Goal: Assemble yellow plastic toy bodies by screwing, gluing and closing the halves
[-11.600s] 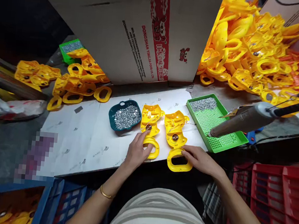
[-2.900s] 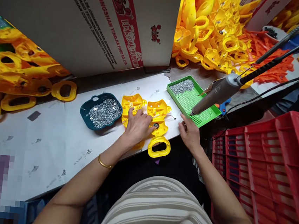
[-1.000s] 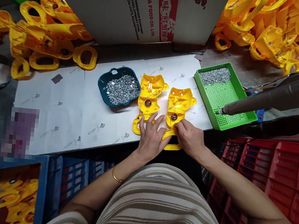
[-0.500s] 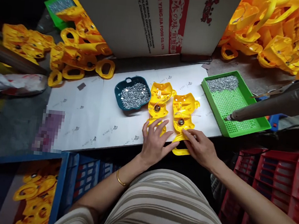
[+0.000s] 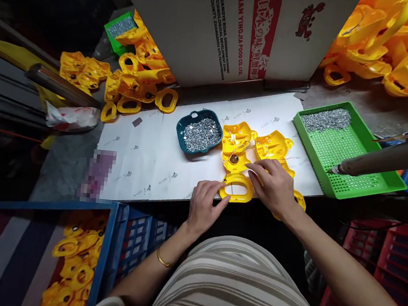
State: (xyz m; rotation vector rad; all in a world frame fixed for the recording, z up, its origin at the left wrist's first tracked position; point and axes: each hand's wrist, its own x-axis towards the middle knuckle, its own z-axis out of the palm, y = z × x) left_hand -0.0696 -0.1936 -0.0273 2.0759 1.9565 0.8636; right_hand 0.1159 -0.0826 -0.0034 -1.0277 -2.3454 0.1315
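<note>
On the white board (image 5: 160, 158), a yellow plastic shell half (image 5: 231, 136) lies with its hollow side up, thin wires and a round metal disc (image 5: 234, 159) inside it. My left hand (image 5: 204, 203) has its thumb and fingers closed on the left side of the shell's oval handle (image 5: 235, 200). At the shell's lower right edge, the bent fingers of my right hand (image 5: 275, 186) come together; whether a wire is between them cannot be made out. A second yellow shell half (image 5: 271, 144) lies to the right, partly covered by my right hand.
A dark teal tray (image 5: 181, 139) of small screws stands left of the shells, and a green perforated basket (image 5: 326, 181) with more metal pieces at right. A grey pole (image 5: 387, 158) crosses over the basket. Behind rises a printed carton (image 5: 199, 51). A blue crate (image 5: 108, 245) sits lower left.
My left hand has gone from hovering over the left shell to gripping its handle. My right hand has shifted from the right shell's handle to the left shell's edge. The view has swung left.
</note>
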